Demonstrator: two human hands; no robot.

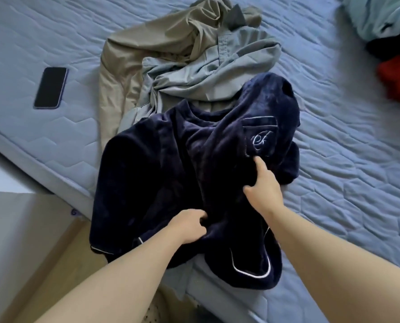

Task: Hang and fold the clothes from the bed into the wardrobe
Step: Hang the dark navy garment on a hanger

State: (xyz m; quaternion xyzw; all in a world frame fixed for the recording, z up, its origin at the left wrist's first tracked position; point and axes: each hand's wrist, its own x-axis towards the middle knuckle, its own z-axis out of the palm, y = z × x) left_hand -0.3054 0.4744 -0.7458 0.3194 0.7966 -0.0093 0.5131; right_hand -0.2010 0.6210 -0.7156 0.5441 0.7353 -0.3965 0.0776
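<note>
A dark navy velvet top (171, 159) with white piping and an embroidered chest pocket lies crumpled over the corner of the bed. My left hand (189, 226) grips a fold of it near the lower hem. My right hand (263, 186) pinches the fabric just below the pocket, thumb stretched up. Behind the top lie a grey-blue shirt (194, 78) and a khaki garment (147, 38), bunched together.
A black phone (51, 87) lies flat on the blue quilted mattress (345, 159) at the left. A pile with light blue, black and red cloth (397, 78) sits at the right edge. The mattress corner (54, 164) drops to pale floor at the lower left.
</note>
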